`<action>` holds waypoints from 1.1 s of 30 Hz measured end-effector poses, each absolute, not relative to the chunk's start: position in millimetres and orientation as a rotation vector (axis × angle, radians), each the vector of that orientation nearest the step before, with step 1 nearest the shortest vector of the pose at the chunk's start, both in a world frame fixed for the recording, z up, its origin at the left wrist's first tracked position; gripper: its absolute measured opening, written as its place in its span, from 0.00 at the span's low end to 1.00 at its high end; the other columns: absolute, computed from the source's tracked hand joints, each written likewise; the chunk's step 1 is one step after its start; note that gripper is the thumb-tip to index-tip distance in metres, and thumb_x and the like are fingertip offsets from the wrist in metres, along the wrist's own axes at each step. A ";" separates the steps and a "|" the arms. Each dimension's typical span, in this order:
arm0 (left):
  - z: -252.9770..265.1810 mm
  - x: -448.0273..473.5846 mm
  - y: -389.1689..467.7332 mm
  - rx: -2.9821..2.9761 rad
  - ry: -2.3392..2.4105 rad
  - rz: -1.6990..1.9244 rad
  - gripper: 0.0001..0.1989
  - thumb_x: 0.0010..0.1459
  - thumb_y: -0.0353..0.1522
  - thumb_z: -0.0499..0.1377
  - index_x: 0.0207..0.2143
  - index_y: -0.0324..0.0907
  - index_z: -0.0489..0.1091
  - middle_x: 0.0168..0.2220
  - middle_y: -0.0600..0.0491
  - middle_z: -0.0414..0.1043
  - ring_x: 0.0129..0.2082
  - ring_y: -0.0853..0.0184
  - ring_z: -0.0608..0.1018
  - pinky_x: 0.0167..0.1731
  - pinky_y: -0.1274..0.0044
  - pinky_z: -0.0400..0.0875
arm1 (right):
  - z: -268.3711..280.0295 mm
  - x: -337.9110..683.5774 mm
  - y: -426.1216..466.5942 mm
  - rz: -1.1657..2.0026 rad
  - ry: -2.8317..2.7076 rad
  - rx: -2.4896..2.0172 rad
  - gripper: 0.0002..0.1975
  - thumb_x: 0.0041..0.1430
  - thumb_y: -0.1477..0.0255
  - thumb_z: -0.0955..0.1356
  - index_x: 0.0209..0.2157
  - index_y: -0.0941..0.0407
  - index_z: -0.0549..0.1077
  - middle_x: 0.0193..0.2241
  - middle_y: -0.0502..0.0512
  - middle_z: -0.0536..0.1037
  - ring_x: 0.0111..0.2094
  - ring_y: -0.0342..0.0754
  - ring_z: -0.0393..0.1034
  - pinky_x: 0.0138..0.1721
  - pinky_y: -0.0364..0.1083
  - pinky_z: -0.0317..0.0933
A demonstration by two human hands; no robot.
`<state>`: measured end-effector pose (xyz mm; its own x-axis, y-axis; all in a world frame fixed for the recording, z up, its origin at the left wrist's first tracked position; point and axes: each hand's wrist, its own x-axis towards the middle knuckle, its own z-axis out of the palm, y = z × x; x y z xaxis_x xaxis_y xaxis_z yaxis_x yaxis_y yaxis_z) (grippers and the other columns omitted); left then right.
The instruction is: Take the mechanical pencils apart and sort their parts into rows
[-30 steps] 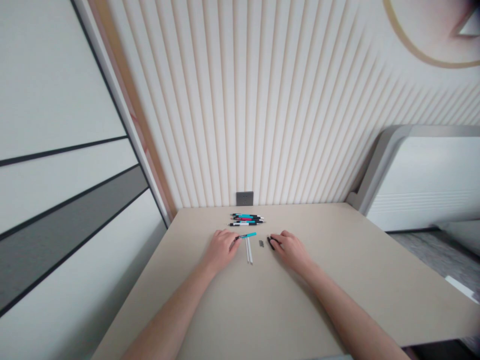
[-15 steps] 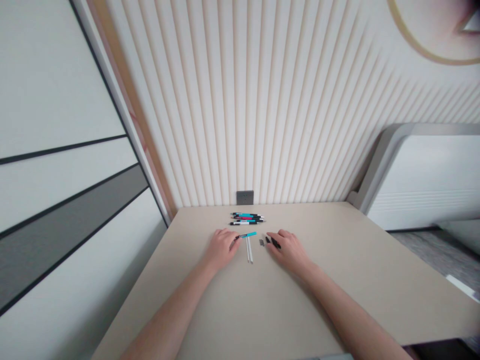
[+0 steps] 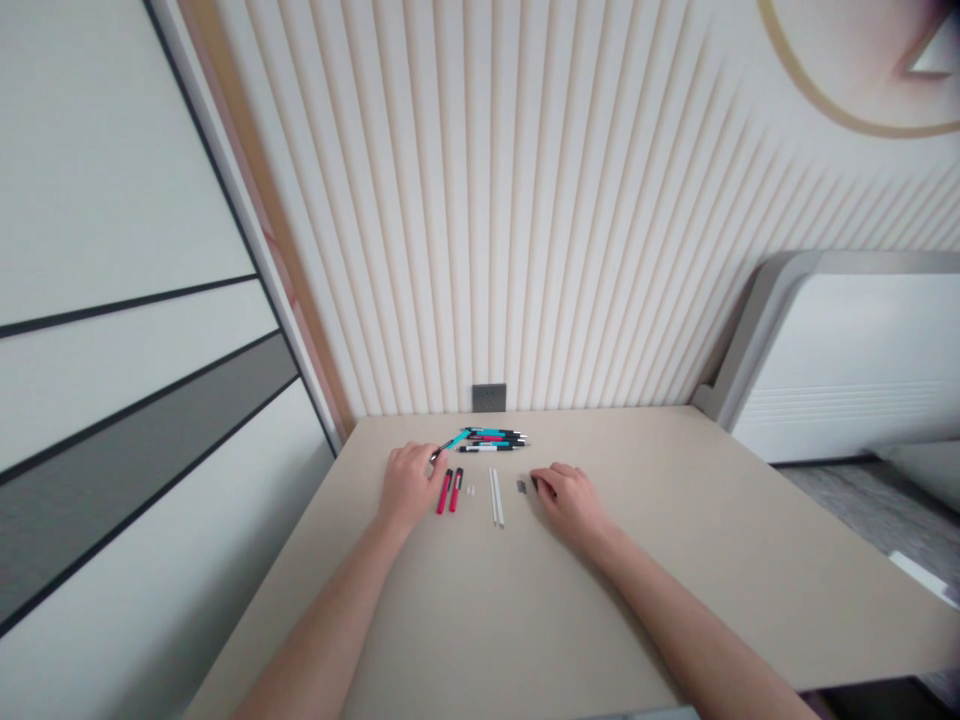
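Note:
My left hand is closed on a pen barrel, blue with a black clip end, which slants up to the right and overlaps the left end of the pen pile. Just right of that hand lie two red pen barrels with black ends, side by side, then tiny white pieces. Two thin white refills lie in the middle. My right hand rests on the table with its fingers curled together at a small black pen part, mostly hidden by them. Left of its fingertips are small grey pieces.
Several pens in blue, red, white and black lie in a row towards the wall. A dark socket is set in the ribbed wall behind the beige table. A white cabinet flanks the left side; a pale headboard stands at right.
My left hand has moved left and away from me with the blue barrel, uncovering the red barrels and white pieces. My right hand's fingers have drawn together over the black parts.

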<state>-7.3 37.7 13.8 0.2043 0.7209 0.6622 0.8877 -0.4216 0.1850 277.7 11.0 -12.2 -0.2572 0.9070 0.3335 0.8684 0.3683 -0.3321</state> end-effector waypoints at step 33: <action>15.9 17.3 23.3 -2.694 -1.738 -1.735 0.14 0.63 0.40 0.53 0.33 0.41 0.71 0.28 0.53 0.74 0.30 0.66 0.76 0.33 0.76 0.69 | 2.9 252.2 -12.8 0.762 -2.211 -1.038 0.15 0.68 0.66 0.59 0.41 0.54 0.77 0.35 0.54 0.78 0.37 0.47 0.71 0.41 0.43 0.62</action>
<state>17.3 23.3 15.9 0.1489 0.8907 0.4296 0.4308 -0.4495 0.7825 252.2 -12.8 2.9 -0.5330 0.8070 0.2543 0.4792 0.5356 -0.6953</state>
